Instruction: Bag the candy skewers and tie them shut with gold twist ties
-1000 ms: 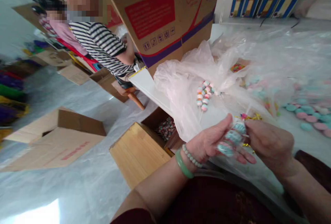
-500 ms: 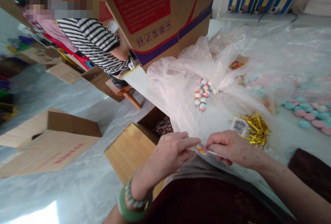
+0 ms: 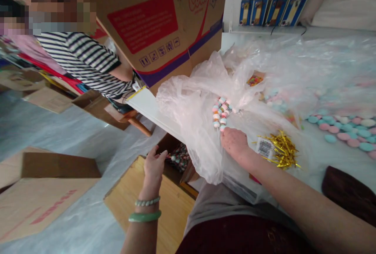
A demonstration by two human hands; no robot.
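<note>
My right hand [image 3: 235, 142] is closed at the lower end of the candy skewers [image 3: 220, 113], which carry pink, white and blue sweets and lie on clear plastic on the table. Fingers and thumb are pressed together round a stick there. Lower down on the left, my left hand [image 3: 154, 162] reaches over the edge of an open carton [image 3: 170, 142] packed with similar candy skewers. Its thumb and finger pinch a thin, dark piece that looks like the end of a candy skewer; its far part merges with those in the carton. Gold twist ties [image 3: 283, 150] lie right of my right hand.
Clear plastic bags [image 3: 188, 101] spread across the table, with loose pastel sweets [image 3: 346, 130] at the right. A large cola carton [image 3: 161, 23] stands at the back left, near a person in a striped shirt [image 3: 85, 62]. A wooden stool [image 3: 147, 203] is below; an open box [image 3: 49, 195] sits on the floor.
My hands were together, holding a small wrapped piece on a stick. They have parted: the left moved down-left to the carton, the right up to the skewers. The camera view has turned right.
</note>
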